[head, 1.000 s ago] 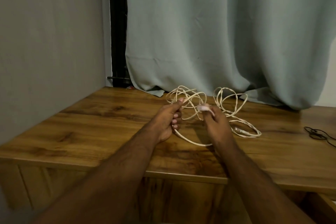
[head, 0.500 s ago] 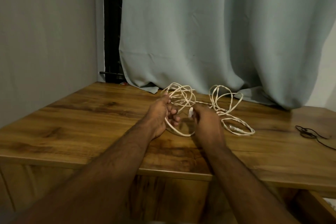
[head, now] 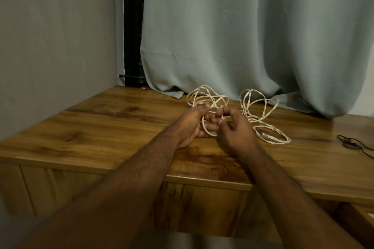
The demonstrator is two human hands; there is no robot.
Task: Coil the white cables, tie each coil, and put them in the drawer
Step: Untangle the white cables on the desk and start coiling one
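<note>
Left hand [head: 192, 125] is gripping a loop of white cable [head: 204, 127], right hand [head: 234, 129] is pinching it alongside; the loose tangle [head: 261, 119] is trailing toward the surface's [head: 101, 127] far-right edge, nearer the right hand.

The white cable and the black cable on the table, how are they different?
The white cable is pale and lies mid-table in big loose loops; the black cable is dark and sits in a small bunch near the right edge. Both hands, left and right, are at the white cable; nothing touches the black cable. Both lie uncoiled on the wooden table.
</note>
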